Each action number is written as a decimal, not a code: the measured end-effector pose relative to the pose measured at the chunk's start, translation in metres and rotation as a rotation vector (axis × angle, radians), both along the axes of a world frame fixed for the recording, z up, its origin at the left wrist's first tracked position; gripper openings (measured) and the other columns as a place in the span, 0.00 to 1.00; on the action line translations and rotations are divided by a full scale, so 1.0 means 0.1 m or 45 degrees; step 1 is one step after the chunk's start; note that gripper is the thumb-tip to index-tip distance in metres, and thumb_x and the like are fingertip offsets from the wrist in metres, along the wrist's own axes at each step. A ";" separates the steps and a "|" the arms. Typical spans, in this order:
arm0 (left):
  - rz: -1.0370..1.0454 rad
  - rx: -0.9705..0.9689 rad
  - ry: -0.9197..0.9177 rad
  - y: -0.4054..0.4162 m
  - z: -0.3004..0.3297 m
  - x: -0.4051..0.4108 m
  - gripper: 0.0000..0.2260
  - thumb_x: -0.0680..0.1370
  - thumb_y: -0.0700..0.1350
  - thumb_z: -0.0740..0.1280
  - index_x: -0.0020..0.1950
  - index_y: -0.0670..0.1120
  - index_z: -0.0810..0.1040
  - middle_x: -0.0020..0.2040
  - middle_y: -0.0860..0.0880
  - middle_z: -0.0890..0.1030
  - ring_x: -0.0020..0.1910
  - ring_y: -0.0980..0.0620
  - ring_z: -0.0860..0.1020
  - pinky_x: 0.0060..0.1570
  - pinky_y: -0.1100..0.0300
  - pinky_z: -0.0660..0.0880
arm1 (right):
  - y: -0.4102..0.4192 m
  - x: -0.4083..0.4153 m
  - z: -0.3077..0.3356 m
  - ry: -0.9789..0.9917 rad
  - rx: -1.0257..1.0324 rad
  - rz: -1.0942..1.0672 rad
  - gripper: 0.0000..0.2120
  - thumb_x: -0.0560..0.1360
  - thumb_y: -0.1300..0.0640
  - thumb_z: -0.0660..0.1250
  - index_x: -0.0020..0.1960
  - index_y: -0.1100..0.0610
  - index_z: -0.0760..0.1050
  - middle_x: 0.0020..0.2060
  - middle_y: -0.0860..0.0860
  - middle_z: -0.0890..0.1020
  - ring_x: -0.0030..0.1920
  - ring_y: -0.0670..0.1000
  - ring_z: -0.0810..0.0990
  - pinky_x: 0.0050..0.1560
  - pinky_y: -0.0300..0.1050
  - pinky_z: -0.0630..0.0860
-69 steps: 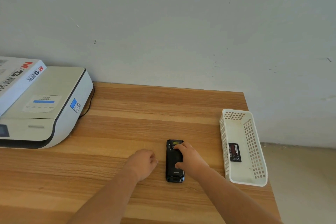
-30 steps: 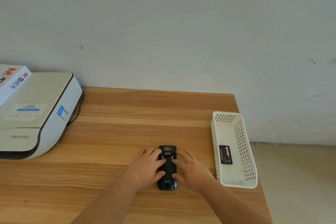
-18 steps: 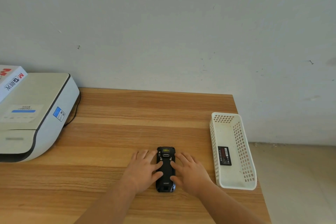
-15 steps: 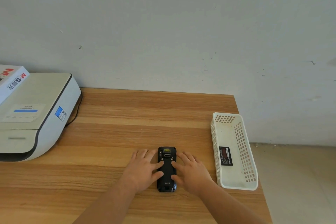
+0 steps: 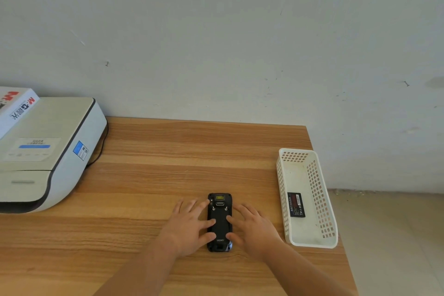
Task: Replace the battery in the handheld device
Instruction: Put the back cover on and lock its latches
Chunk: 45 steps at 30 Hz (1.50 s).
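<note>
Here, both hands [image 5: 189, 226] flank, apparently touch, handheld device [image 5: 219, 222].

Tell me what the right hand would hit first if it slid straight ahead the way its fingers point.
Nothing on the table, apparently: the right hand points toward the wall, between the handheld device and white basket.

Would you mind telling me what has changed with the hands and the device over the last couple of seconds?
The left hand, earlier a fist on the table beside the handheld device, has opened and moved right so its thumb and fingers rest on the device. The right hand has shifted from on top of it to its right side. Device, basket and spare battery have stayed put.
</note>
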<state>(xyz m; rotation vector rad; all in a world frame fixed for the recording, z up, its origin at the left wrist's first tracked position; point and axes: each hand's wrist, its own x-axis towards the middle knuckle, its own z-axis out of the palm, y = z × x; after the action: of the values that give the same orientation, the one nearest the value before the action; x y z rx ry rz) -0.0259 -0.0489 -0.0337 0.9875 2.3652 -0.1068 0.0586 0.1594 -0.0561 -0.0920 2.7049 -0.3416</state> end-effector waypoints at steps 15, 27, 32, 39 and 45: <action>0.248 0.255 0.117 0.31 -0.10 -0.26 0.18 0.80 0.54 0.63 0.69 0.55 0.71 0.67 0.53 0.70 0.69 0.51 0.65 0.71 0.50 0.62 | -0.02 -0.41 -0.07 0.111 -0.118 -0.186 0.19 0.78 0.47 0.63 0.68 0.48 0.69 0.67 0.45 0.68 0.67 0.48 0.65 0.65 0.46 0.70; 0.195 0.272 0.106 0.33 -0.17 -0.34 0.15 0.77 0.54 0.68 0.63 0.55 0.75 0.61 0.55 0.74 0.65 0.53 0.68 0.68 0.53 0.63 | 0.01 -0.47 -0.05 0.112 -0.095 -0.082 0.18 0.78 0.45 0.63 0.65 0.48 0.71 0.65 0.47 0.68 0.64 0.49 0.67 0.62 0.47 0.71; 0.140 0.258 0.116 0.35 -0.15 -0.38 0.14 0.77 0.54 0.68 0.61 0.54 0.76 0.58 0.54 0.74 0.63 0.52 0.68 0.66 0.53 0.63 | 0.01 -0.50 -0.05 0.107 -0.086 -0.052 0.17 0.77 0.45 0.65 0.64 0.49 0.72 0.63 0.48 0.69 0.63 0.50 0.67 0.59 0.47 0.72; 0.069 0.175 0.139 0.41 -0.10 -0.42 0.14 0.77 0.54 0.68 0.60 0.53 0.76 0.58 0.53 0.76 0.62 0.51 0.69 0.64 0.52 0.65 | 0.00 -0.60 0.01 0.046 0.002 0.010 0.16 0.76 0.46 0.66 0.62 0.50 0.71 0.62 0.49 0.70 0.62 0.52 0.67 0.58 0.50 0.72; 0.139 0.157 0.111 0.44 -0.08 -0.40 0.12 0.76 0.53 0.69 0.58 0.52 0.76 0.56 0.54 0.78 0.61 0.51 0.70 0.66 0.49 0.64 | -0.02 -0.63 0.00 0.037 0.052 0.025 0.16 0.77 0.46 0.66 0.62 0.51 0.72 0.61 0.50 0.71 0.63 0.52 0.67 0.60 0.50 0.69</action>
<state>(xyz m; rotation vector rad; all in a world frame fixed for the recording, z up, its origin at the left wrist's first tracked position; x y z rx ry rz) -0.0662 -0.0046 -0.0421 0.9244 2.5259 0.0388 -0.0044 0.1575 -0.0561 -0.1124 2.7360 -0.2816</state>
